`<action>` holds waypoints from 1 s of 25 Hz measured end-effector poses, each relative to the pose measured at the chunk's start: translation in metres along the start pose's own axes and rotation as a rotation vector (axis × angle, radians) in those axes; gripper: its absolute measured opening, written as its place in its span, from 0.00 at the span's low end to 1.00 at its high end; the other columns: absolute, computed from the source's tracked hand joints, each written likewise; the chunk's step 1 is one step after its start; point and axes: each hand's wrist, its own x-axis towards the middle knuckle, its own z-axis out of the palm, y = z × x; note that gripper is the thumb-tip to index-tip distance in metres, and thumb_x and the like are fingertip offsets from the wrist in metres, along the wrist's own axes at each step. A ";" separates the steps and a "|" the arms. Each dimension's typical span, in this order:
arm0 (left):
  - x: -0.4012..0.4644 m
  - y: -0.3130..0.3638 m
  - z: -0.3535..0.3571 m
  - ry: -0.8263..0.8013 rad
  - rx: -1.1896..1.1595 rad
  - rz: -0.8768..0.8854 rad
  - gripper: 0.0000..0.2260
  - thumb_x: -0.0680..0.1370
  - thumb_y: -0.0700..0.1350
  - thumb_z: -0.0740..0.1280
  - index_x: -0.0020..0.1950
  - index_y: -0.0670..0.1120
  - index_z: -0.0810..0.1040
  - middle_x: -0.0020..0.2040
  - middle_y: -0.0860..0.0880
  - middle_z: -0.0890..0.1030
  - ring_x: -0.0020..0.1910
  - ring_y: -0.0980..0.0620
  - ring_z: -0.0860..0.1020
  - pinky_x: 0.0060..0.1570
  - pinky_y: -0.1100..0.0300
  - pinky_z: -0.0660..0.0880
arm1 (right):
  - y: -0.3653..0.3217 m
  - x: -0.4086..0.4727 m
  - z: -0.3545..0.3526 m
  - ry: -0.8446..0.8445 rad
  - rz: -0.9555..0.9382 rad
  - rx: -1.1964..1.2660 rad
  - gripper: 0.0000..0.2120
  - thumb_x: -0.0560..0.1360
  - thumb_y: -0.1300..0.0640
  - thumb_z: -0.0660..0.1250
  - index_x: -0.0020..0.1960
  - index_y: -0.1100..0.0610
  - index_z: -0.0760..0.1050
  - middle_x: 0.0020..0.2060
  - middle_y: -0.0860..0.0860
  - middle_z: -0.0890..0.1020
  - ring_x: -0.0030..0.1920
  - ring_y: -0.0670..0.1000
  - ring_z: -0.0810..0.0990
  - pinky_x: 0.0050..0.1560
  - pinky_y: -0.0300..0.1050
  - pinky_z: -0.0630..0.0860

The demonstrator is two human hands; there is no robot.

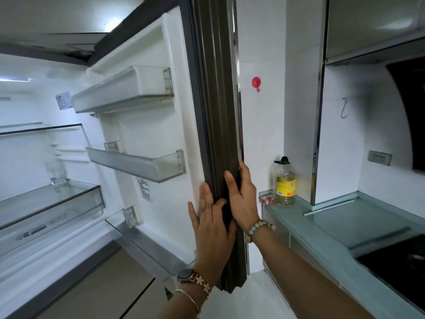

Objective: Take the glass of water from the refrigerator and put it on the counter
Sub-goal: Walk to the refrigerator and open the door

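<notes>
Item: tall white-lined refrigerator door with dark grey edge seal (216, 111), standing wide open. Left hand (211, 217) lay flat, fingers spread, against the door's inner face beside the seal. Right hand (241, 194) wrapped the door's outer edge, fingers curled over the seal. Both hands bore on the door, probably to steady or swing it clear so the interior could be reached.

Item: clear drinking glass of water (55, 172), upright on a glass shelf (57, 194) inside the lit white compartment, well apart from both hands, untouched.

Item: 3 clear plastic door bins (138, 164), nothing visible in them.

Surface: pale green glass-topped counter (322, 236) to the right of the door, carrying a clear plastic oil bottle with yellow label (285, 183) near its corner and a black hob (400, 272).

Room: white tiled wall with a red suction hook (256, 83).
</notes>
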 end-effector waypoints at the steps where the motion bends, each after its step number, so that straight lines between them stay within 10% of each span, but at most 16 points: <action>1: 0.007 0.003 0.015 0.012 -0.007 -0.002 0.18 0.77 0.49 0.64 0.66 0.49 0.69 0.79 0.42 0.57 0.79 0.48 0.54 0.78 0.49 0.40 | 0.012 0.013 -0.006 0.015 0.012 0.026 0.23 0.82 0.51 0.61 0.75 0.55 0.64 0.60 0.48 0.78 0.56 0.41 0.77 0.54 0.24 0.72; 7: 0.055 0.009 0.102 -0.012 0.091 0.077 0.32 0.78 0.47 0.64 0.79 0.45 0.54 0.79 0.43 0.58 0.78 0.49 0.54 0.77 0.50 0.44 | 0.093 0.102 -0.028 0.103 0.121 0.124 0.26 0.77 0.42 0.63 0.72 0.53 0.69 0.66 0.52 0.78 0.67 0.51 0.76 0.69 0.56 0.72; 25: 0.162 -0.045 0.203 -0.127 0.148 0.222 0.32 0.81 0.41 0.63 0.80 0.43 0.49 0.80 0.45 0.52 0.80 0.53 0.48 0.76 0.56 0.59 | 0.211 0.252 -0.027 0.091 0.222 0.250 0.18 0.82 0.53 0.61 0.69 0.59 0.74 0.66 0.56 0.79 0.66 0.54 0.76 0.71 0.55 0.69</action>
